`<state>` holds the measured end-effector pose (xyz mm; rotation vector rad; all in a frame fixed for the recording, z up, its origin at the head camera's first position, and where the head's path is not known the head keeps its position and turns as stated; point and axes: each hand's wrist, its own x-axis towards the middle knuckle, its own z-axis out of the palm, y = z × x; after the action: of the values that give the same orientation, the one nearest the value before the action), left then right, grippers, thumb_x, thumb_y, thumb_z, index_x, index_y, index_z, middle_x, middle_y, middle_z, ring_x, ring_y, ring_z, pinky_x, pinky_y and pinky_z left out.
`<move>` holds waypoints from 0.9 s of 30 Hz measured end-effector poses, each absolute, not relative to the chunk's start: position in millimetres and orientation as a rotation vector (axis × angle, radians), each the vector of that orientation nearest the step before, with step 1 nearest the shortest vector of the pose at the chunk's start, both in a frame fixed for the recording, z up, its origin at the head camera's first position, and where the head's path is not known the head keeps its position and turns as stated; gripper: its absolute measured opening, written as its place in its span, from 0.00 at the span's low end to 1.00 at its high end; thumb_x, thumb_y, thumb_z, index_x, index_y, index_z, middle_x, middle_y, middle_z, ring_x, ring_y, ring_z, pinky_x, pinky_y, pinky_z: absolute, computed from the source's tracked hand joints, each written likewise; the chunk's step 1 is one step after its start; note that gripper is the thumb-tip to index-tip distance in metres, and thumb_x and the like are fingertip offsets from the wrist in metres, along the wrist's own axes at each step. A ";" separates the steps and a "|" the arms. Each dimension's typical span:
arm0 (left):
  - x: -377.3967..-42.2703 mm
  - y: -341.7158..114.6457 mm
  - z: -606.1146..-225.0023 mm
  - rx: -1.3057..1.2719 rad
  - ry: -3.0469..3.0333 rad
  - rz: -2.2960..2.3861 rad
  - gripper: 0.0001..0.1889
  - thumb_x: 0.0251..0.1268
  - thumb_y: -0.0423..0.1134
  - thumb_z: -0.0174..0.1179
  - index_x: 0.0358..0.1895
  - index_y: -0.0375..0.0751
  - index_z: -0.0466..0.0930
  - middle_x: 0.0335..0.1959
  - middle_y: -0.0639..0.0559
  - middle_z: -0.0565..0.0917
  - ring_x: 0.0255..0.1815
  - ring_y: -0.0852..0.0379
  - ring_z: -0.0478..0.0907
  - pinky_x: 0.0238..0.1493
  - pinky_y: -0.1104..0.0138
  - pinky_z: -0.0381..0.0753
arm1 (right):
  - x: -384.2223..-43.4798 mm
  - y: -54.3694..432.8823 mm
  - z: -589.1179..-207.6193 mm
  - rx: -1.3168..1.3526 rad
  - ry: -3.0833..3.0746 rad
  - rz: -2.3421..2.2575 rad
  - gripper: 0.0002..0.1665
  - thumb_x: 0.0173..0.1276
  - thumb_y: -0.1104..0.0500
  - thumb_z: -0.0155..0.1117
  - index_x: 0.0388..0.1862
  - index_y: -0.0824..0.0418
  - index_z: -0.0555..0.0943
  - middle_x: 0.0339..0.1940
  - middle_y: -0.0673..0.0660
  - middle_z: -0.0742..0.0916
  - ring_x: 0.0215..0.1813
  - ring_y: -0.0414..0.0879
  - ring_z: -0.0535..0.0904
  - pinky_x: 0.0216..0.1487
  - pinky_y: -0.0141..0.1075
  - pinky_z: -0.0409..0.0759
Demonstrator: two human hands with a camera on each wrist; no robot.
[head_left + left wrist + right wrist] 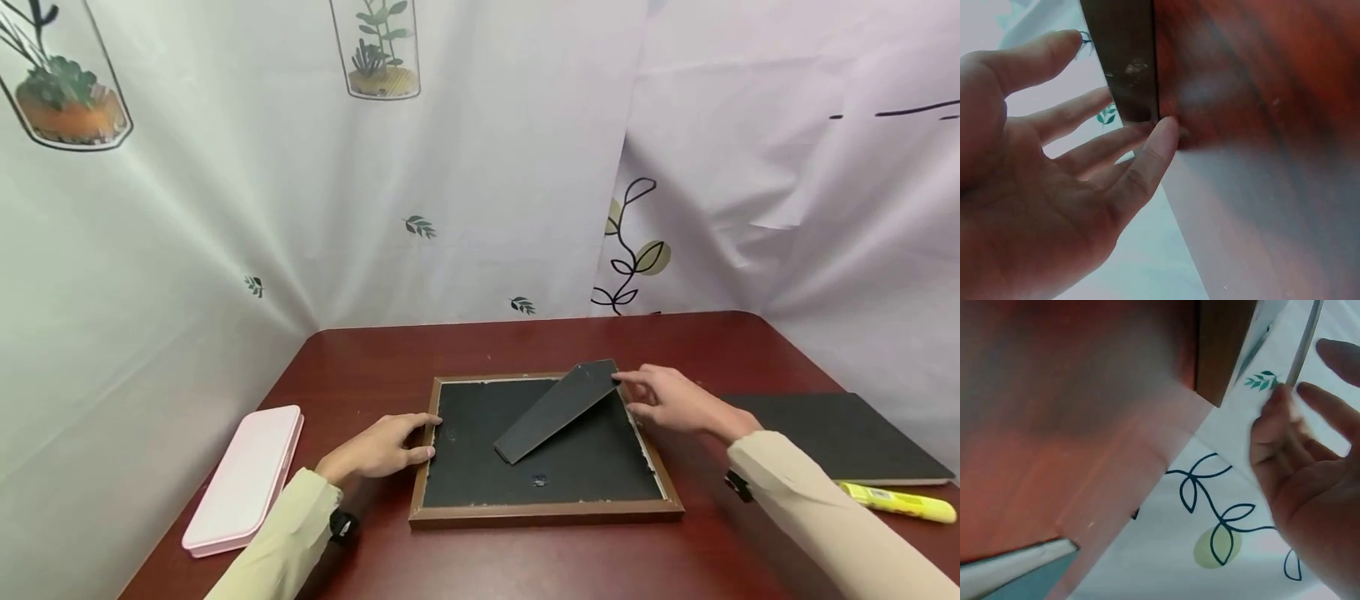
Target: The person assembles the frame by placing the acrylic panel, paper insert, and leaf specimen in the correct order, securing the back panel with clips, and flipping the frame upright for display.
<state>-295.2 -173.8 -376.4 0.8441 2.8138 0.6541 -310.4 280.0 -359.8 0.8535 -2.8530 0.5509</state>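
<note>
A picture frame [547,511] with a brown wooden rim lies on the table, its black backing board [465,458] facing up. Its black easel stand [558,408] is raised at the far right end and slants down to the board. My right hand [678,402] holds that raised end with the fingertips; in the right wrist view the stand's thin edge [1305,344] runs down to the fingers. On the frame's left side, my left hand [381,446] rests with relaxed fingers and thumb spread along the rim. The left wrist view shows its fingers near the frame's side [1125,62].
A pink case [243,479] lies at the left table edge. To the right sit a black flat book-like item [810,433] and a yellow marker-like stick [896,502]. A white printed curtain [487,208] hangs behind the reddish-brown table [360,367].
</note>
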 end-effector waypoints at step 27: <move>-295.9 -189.5 -363.9 0.534 2.169 1.720 0.28 0.72 0.30 0.49 0.75 0.43 0.65 0.85 0.48 0.44 0.80 0.42 0.53 0.57 0.67 0.74 | -284.7 271.0 -376.9 0.912 -2.981 0.888 0.54 0.60 0.65 0.73 0.80 0.67 0.53 0.33 0.54 0.76 0.31 0.35 0.72 0.36 0.30 0.69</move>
<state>-295.9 -189.5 -363.9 0.5345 2.1691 1.7202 -284.7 271.0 -376.9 0.9123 -2.9805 0.8878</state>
